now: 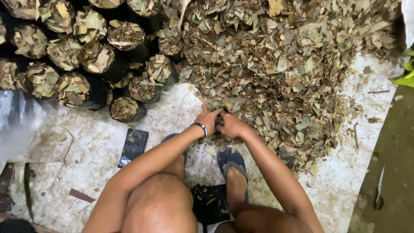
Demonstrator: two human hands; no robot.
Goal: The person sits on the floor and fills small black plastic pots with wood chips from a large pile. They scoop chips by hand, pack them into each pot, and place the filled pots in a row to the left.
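Down at the near edge of the dry-leaf heap [276, 73], seen from the head camera, met both hands over one small dark thing [219, 117], probably a black planting bag, though too hidden between the fingers to name surely. Left hand [208, 119], with a dark wristband [201, 128], curled around the near side of it, fingers folded in and pressed to the material. Right hand [231, 125] closed likewise on the other side, thumb and fingers drawn together, knuckles touching the shredded leaves. Crouched low, knees wide, with a blue sandal [233, 162] planted just below the hands on the white woven sheet [99, 142]. Packed in rows at upper left stood the filled black bags [73, 88], each topped with leaf scraps, the nearest one [124, 108] well apart from the hands. Lay flat on the sheet, left of the forearm, an unfilled black bag [133, 146] with punched holes; sat another dark pile [209, 203] between the legs. Bunched at the far left edge was clear plastic [19, 116]. Beyond the sheet's right edge ran bare dark ground [394, 151], with green leaves [406, 73] poking in at the right border.
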